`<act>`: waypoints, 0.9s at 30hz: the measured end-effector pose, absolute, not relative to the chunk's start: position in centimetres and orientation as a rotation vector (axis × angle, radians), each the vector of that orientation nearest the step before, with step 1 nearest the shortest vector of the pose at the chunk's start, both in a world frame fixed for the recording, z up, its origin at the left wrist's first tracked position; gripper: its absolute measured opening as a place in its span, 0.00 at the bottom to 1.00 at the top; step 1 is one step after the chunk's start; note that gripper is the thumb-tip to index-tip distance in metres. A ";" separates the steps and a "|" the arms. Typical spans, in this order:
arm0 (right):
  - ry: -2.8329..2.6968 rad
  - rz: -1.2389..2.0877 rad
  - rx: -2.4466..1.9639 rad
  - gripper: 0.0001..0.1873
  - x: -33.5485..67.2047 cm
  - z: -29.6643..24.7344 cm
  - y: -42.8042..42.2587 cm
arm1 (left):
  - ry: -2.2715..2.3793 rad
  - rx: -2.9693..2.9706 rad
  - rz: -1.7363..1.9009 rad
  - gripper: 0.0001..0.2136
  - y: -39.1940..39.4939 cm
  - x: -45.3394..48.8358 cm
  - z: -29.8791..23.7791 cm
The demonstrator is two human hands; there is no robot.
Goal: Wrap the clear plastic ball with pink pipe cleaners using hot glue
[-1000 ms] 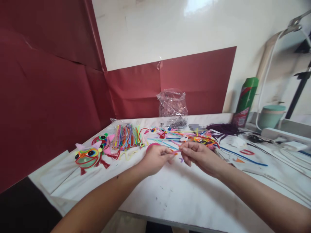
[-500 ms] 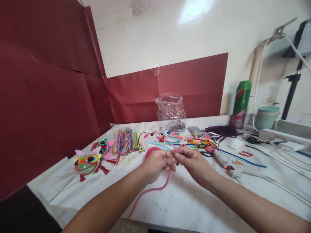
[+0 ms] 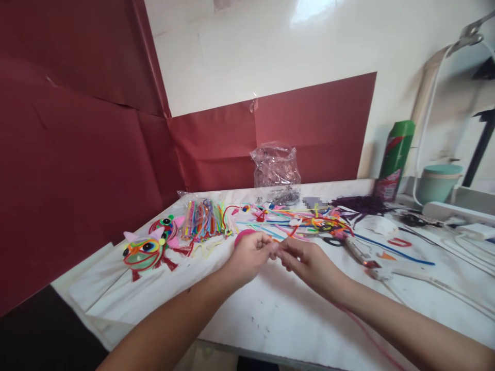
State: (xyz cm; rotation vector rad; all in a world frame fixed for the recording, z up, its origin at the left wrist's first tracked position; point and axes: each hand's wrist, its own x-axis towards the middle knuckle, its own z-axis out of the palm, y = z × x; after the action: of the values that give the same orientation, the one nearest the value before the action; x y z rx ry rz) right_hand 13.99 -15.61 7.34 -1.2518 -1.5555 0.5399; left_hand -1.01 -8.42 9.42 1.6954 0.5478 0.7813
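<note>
Fingertips (image 3: 271, 248) of left hand (image 3: 251, 256) and right hand (image 3: 307, 262) pinch pink strand (image 3: 372, 338), partly hidden behind right forearm (image 3: 386, 310).

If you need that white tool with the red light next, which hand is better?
Probably the right hand: the white tool lies off to that side, farther from the left hand.

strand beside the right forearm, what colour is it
The strand is pink, seen in the head view.

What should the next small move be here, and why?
Perhaps ease the right hand slightly away from the left hand: they meet at the fingertips, apparently pinching the pink strand and hiding the pinched part, while its visible length trails out below the right forearm.
</note>
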 end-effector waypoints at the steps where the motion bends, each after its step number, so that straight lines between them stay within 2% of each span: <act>1: -1.571 0.521 -1.264 0.11 13.9 7.2 -15.6 | 0.548 1.665 0.785 0.15 -8.2 -1.0 9.2; 11: -1.661 0.392 -1.318 0.14 14.1 6.7 -15.3 | 0.460 1.374 0.726 0.17 -6.7 -1.7 8.0; 22: -1.668 0.660 -1.455 0.18 15.1 6.3 -14.0 | 0.655 1.707 0.905 0.10 -4.0 -3.5 7.7; 24: -1.619 0.688 -1.489 0.18 15.7 6.0 -13.8 | 0.753 1.873 0.933 0.13 -2.6 -4.2 7.6; 27: -1.550 0.695 -1.515 0.17 16.5 5.5 -13.4 | 0.806 1.973 0.898 0.25 -0.7 -5.3 7.2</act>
State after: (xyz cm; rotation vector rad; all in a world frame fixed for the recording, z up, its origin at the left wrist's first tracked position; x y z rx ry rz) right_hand 16.49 -13.37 5.52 -1.5147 -1.5496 0.6952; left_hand -5.33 -0.75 7.25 1.9732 0.8064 0.8980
